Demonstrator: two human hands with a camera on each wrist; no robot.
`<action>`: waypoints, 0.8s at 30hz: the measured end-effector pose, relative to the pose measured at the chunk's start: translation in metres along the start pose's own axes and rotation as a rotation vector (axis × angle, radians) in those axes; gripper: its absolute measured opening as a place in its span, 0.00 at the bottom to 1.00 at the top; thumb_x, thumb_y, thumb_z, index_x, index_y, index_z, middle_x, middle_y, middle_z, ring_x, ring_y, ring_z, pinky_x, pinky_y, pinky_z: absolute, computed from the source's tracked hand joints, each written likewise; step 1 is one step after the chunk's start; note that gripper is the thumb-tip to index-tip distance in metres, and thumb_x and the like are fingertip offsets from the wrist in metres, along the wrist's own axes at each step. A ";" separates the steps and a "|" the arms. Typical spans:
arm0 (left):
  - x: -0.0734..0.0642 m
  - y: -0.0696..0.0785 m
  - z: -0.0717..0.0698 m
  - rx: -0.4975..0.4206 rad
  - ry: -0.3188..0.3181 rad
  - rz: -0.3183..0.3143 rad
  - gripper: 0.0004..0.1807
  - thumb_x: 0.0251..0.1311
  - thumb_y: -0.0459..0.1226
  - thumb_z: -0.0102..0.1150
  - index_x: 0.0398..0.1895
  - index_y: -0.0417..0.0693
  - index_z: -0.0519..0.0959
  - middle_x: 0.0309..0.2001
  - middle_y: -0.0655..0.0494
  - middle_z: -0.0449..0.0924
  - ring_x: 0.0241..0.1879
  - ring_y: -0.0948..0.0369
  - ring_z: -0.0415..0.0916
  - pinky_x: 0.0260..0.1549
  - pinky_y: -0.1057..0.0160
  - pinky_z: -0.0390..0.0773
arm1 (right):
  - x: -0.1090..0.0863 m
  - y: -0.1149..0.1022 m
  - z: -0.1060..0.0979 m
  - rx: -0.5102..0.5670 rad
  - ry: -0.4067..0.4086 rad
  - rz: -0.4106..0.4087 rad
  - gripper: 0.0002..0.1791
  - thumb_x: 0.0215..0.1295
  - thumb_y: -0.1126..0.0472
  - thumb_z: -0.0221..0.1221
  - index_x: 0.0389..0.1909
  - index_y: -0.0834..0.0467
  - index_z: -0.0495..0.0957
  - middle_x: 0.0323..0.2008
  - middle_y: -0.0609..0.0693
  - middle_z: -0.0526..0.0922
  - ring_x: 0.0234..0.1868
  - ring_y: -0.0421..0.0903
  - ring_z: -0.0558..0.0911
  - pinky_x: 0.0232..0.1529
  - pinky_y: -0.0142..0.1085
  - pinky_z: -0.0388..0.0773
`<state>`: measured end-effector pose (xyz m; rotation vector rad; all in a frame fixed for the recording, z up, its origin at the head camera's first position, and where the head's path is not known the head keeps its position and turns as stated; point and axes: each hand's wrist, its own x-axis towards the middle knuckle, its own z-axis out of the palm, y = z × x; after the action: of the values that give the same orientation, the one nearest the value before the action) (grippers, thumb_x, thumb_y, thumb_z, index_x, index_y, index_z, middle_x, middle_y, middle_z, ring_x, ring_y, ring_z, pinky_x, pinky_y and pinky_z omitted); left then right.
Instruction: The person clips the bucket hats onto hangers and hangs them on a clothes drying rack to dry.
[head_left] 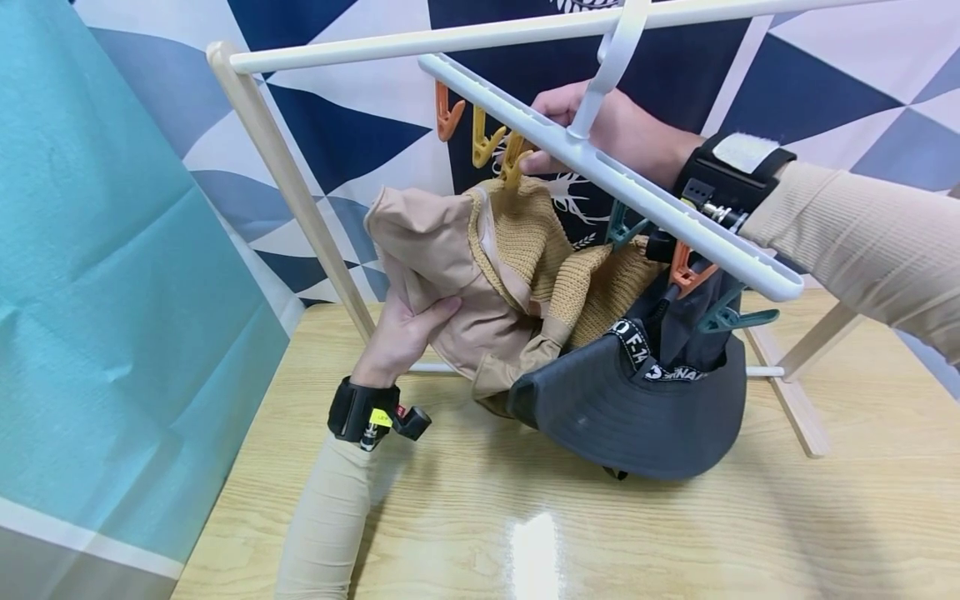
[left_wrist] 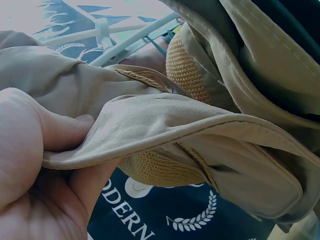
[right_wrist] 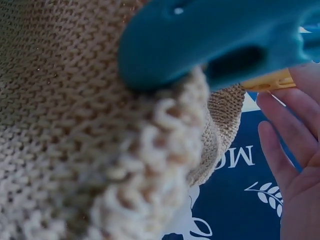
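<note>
My left hand (head_left: 401,333) grips the thin beige fabric brim (left_wrist: 150,120) of a sun hat with a tan woven crown (head_left: 528,229), thumb on top and fingers beneath. Up at the hanger, my right hand (head_left: 592,125) pinches a yellow clip (head_left: 513,158), which sits at the crown's upper edge. A teal clip (right_wrist: 200,45) bites the woven edge farther along. Beside it hangs a dark grey brimmed hat (head_left: 637,408) with lettered tape, held by an orange clip (head_left: 686,271) and another teal clip (head_left: 735,317).
The white clip hanger (head_left: 675,200) hooks over the rack's top bar (head_left: 420,40) and slants toward the front right. Another yellow clip (head_left: 483,137) and an orange clip (head_left: 447,112) dangle at its left end. Wooden rack legs (head_left: 292,183) stand on the wood-grain table (head_left: 450,517).
</note>
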<state>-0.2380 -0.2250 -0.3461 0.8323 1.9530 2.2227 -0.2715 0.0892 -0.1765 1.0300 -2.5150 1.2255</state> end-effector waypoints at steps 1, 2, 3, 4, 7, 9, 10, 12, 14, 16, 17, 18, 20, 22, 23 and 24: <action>0.000 0.000 0.000 -0.003 -0.001 -0.005 0.31 0.65 0.22 0.63 0.71 0.42 0.70 0.59 0.73 0.78 0.63 0.71 0.76 0.75 0.69 0.70 | 0.000 0.000 0.000 -0.008 -0.004 0.002 0.05 0.74 0.67 0.72 0.46 0.61 0.87 0.31 0.44 0.80 0.36 0.45 0.76 0.40 0.34 0.69; 0.000 0.000 -0.001 -0.007 -0.003 -0.008 0.31 0.65 0.22 0.63 0.71 0.43 0.70 0.59 0.73 0.78 0.63 0.71 0.76 0.75 0.69 0.70 | -0.001 0.000 0.000 -0.011 -0.007 0.003 0.05 0.74 0.67 0.72 0.46 0.60 0.87 0.31 0.44 0.80 0.36 0.45 0.77 0.40 0.33 0.70; 0.000 0.000 -0.001 -0.012 -0.003 -0.011 0.31 0.65 0.23 0.63 0.70 0.44 0.70 0.58 0.73 0.79 0.63 0.70 0.76 0.74 0.69 0.70 | -0.001 0.000 -0.001 -0.007 -0.011 0.007 0.06 0.74 0.67 0.72 0.47 0.60 0.87 0.32 0.44 0.81 0.37 0.45 0.77 0.40 0.33 0.71; 0.000 0.001 -0.002 -0.009 -0.004 -0.009 0.31 0.65 0.23 0.63 0.70 0.45 0.71 0.58 0.73 0.79 0.62 0.70 0.76 0.74 0.69 0.70 | -0.001 0.000 -0.001 -0.006 -0.014 0.013 0.06 0.74 0.67 0.72 0.47 0.60 0.87 0.33 0.44 0.82 0.37 0.45 0.78 0.41 0.32 0.73; 0.000 0.000 -0.004 -0.012 -0.006 0.000 0.30 0.64 0.23 0.63 0.69 0.44 0.71 0.57 0.73 0.79 0.62 0.70 0.77 0.73 0.70 0.71 | -0.002 -0.001 -0.002 0.010 -0.027 0.024 0.08 0.73 0.68 0.73 0.50 0.62 0.87 0.36 0.45 0.85 0.40 0.46 0.80 0.44 0.31 0.77; 0.001 -0.001 -0.008 0.010 -0.006 0.000 0.29 0.65 0.23 0.63 0.69 0.42 0.71 0.57 0.73 0.80 0.61 0.71 0.77 0.72 0.70 0.72 | -0.003 -0.002 -0.003 0.006 -0.029 0.038 0.11 0.73 0.68 0.73 0.53 0.61 0.88 0.39 0.46 0.88 0.43 0.46 0.82 0.47 0.30 0.79; 0.001 -0.002 -0.010 0.020 -0.003 -0.002 0.29 0.65 0.23 0.63 0.69 0.41 0.71 0.56 0.73 0.80 0.61 0.71 0.77 0.72 0.70 0.72 | -0.004 -0.003 -0.003 0.000 -0.030 0.045 0.12 0.73 0.67 0.73 0.54 0.61 0.88 0.41 0.46 0.89 0.44 0.46 0.83 0.48 0.30 0.80; 0.002 -0.004 -0.016 0.034 0.004 -0.016 0.29 0.66 0.22 0.63 0.69 0.39 0.70 0.56 0.72 0.79 0.60 0.71 0.77 0.72 0.70 0.72 | -0.004 -0.003 -0.003 -0.024 -0.028 0.057 0.13 0.73 0.66 0.73 0.56 0.60 0.89 0.43 0.46 0.90 0.46 0.46 0.84 0.50 0.30 0.81; 0.003 -0.006 -0.023 0.051 0.009 -0.039 0.28 0.67 0.21 0.62 0.68 0.40 0.70 0.55 0.71 0.79 0.60 0.70 0.78 0.71 0.70 0.72 | -0.004 -0.002 -0.004 -0.052 -0.025 0.068 0.14 0.73 0.65 0.74 0.57 0.59 0.89 0.43 0.45 0.91 0.47 0.46 0.84 0.50 0.30 0.80; 0.005 -0.008 -0.029 0.072 0.014 -0.053 0.27 0.67 0.20 0.62 0.68 0.39 0.71 0.55 0.71 0.79 0.60 0.70 0.78 0.72 0.69 0.72 | -0.004 -0.002 -0.004 -0.079 -0.019 0.070 0.13 0.73 0.64 0.74 0.56 0.58 0.90 0.42 0.43 0.90 0.47 0.45 0.83 0.50 0.30 0.79; 0.005 -0.008 -0.032 0.099 0.012 -0.056 0.27 0.68 0.20 0.62 0.68 0.39 0.71 0.56 0.70 0.80 0.60 0.70 0.78 0.73 0.69 0.72 | -0.004 -0.001 -0.005 -0.092 -0.016 0.070 0.13 0.73 0.64 0.75 0.56 0.58 0.90 0.42 0.43 0.90 0.47 0.45 0.83 0.50 0.31 0.78; 0.006 -0.009 -0.034 0.123 0.010 -0.059 0.26 0.68 0.20 0.62 0.68 0.38 0.72 0.56 0.69 0.79 0.60 0.71 0.78 0.73 0.68 0.72 | -0.004 -0.001 -0.005 -0.101 -0.014 0.070 0.13 0.73 0.64 0.75 0.56 0.58 0.90 0.42 0.42 0.90 0.47 0.45 0.82 0.50 0.31 0.77; 0.007 -0.010 -0.039 0.187 0.010 -0.059 0.26 0.69 0.21 0.63 0.69 0.35 0.72 0.59 0.65 0.79 0.60 0.71 0.78 0.75 0.66 0.70 | -0.005 0.000 -0.006 -0.126 -0.008 0.065 0.13 0.73 0.63 0.75 0.55 0.58 0.90 0.42 0.40 0.90 0.47 0.44 0.82 0.50 0.31 0.76; 0.008 -0.009 -0.042 0.235 0.013 -0.063 0.28 0.70 0.22 0.63 0.71 0.33 0.71 0.62 0.59 0.79 0.61 0.72 0.77 0.77 0.64 0.69 | -0.005 0.000 -0.007 -0.147 -0.004 0.069 0.13 0.73 0.63 0.75 0.55 0.58 0.90 0.42 0.38 0.90 0.48 0.43 0.83 0.51 0.30 0.76; 0.009 -0.009 -0.044 0.256 0.013 -0.064 0.28 0.70 0.23 0.64 0.72 0.32 0.71 0.63 0.55 0.79 0.61 0.72 0.77 0.77 0.63 0.69 | -0.006 0.000 -0.007 -0.155 -0.003 0.073 0.13 0.73 0.63 0.75 0.55 0.58 0.90 0.41 0.37 0.90 0.48 0.43 0.83 0.51 0.31 0.76; 0.009 -0.010 -0.045 0.265 0.012 -0.068 0.28 0.71 0.23 0.64 0.72 0.31 0.70 0.64 0.51 0.78 0.61 0.72 0.76 0.78 0.62 0.68 | -0.006 0.000 -0.007 -0.159 -0.004 0.079 0.13 0.73 0.63 0.75 0.55 0.58 0.90 0.42 0.37 0.91 0.48 0.43 0.83 0.51 0.30 0.76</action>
<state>-0.2677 -0.2598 -0.3541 0.7655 2.2784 1.9642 -0.2682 0.0978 -0.1747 0.9054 -2.6285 1.0234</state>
